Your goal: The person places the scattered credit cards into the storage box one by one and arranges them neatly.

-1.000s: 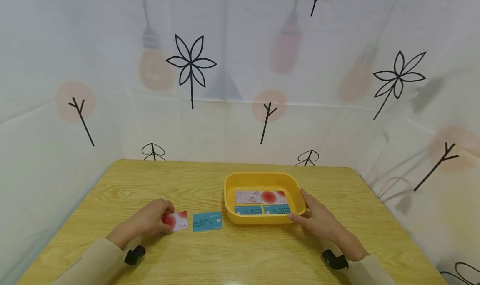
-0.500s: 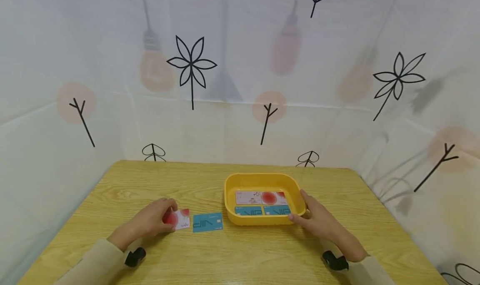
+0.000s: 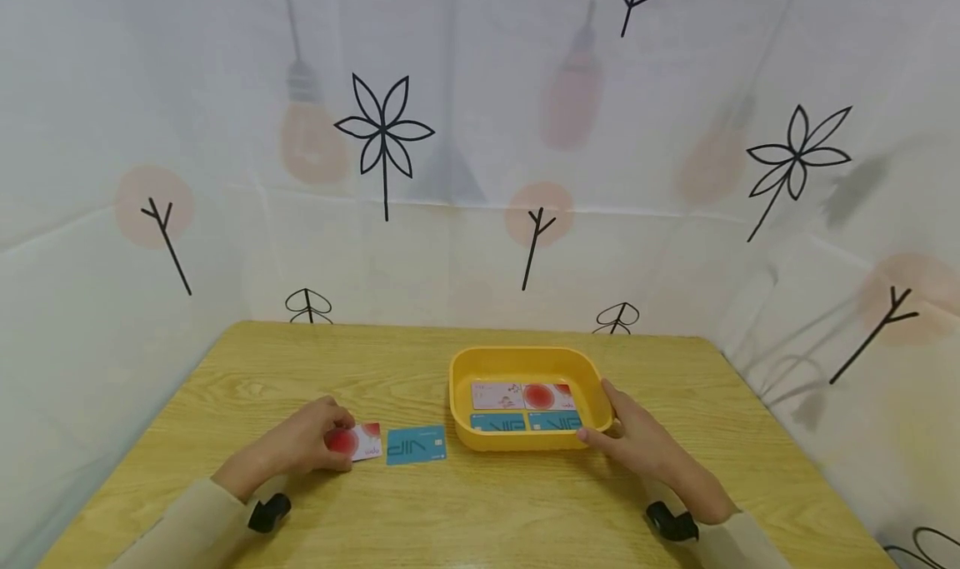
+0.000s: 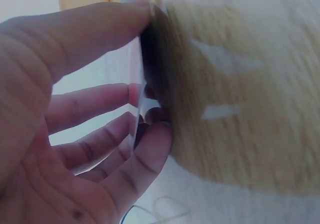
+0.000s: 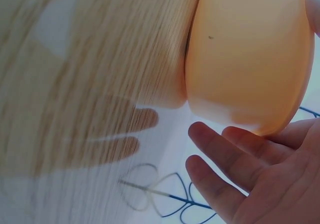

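My left hand (image 3: 303, 437) pinches a red-and-white card (image 3: 367, 442) by its left end. In the left wrist view, the card (image 4: 136, 59) shows nearly edge-on between thumb and fingers, close to the wooden tabletop. Just right of it lies a teal card (image 3: 416, 446) marked VIP, on the table. My right hand (image 3: 647, 437) holds the right front corner of a yellow plastic tray (image 3: 525, 441), thumb at the near rim and index finger along the right side. Other fingers of this right hand (image 5: 270, 169) spread beside the tray wall, apart from it.
Inside the tray, a pale pink card (image 3: 497, 396) and a red-circle card (image 3: 547, 396) lie behind two teal VIP cards (image 3: 498, 422). A wood-grain table (image 3: 465, 511) carries everything. Patterned white cloth (image 3: 465, 244) hangs behind and at both sides.
The red-and-white card has shifted slightly right towards the teal card, rising a little and then coming lower, with my left hand on it. My right hand has stayed at the tray.
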Available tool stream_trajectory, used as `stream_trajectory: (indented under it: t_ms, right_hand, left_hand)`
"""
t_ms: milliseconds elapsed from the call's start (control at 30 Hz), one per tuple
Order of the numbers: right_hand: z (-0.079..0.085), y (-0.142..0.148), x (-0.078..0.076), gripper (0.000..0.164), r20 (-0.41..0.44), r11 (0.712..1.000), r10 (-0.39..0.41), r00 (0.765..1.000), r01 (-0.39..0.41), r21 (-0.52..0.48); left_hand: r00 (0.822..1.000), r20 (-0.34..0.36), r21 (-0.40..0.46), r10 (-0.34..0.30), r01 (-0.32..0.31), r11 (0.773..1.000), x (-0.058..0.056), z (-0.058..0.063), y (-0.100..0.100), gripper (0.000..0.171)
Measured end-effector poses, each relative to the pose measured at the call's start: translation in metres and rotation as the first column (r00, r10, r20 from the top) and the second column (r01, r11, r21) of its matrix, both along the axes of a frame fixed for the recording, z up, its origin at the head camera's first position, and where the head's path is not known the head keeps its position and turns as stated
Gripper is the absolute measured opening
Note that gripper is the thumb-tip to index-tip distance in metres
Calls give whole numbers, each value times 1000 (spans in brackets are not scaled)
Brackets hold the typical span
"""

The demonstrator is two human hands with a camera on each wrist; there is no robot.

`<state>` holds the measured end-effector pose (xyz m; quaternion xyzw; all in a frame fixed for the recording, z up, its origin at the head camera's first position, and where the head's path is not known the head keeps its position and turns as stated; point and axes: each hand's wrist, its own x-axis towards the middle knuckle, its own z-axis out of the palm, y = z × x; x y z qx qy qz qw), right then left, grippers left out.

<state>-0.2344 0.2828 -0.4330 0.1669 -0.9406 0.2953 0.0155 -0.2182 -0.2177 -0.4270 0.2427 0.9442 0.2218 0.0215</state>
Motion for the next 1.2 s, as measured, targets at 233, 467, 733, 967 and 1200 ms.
stream_trajectory:
  t_ms: [233, 467, 733, 967, 1200]
  right_hand:
    - [0, 0, 0, 104, 8, 1000, -4, 1000, 4, 8]
    - [0, 0, 0, 104, 12, 1000, -1, 1000, 1, 0]
    - [-1, 0, -1, 101, 3, 1000, 16, 1000, -16, -16]
    - [0, -1, 0, 97, -9, 999, 36, 999, -36, -37]
    - [0, -1, 0, 97, -16, 999, 28, 999, -29, -23]
  left_hand:
    - [1000, -4, -16, -15, 15, 1000, 1, 0, 0, 48]
    - [1000, -27, -50, -5, 3, 999, 1, 0, 1, 49]
    - [995, -95, -110, 25, -36, 993, 2, 1, 3, 46]
    - [990, -130, -98, 59, -72, 993, 0, 8, 4, 44]
    - [982, -182, -67, 50, -63, 996, -7, 15, 10, 43]
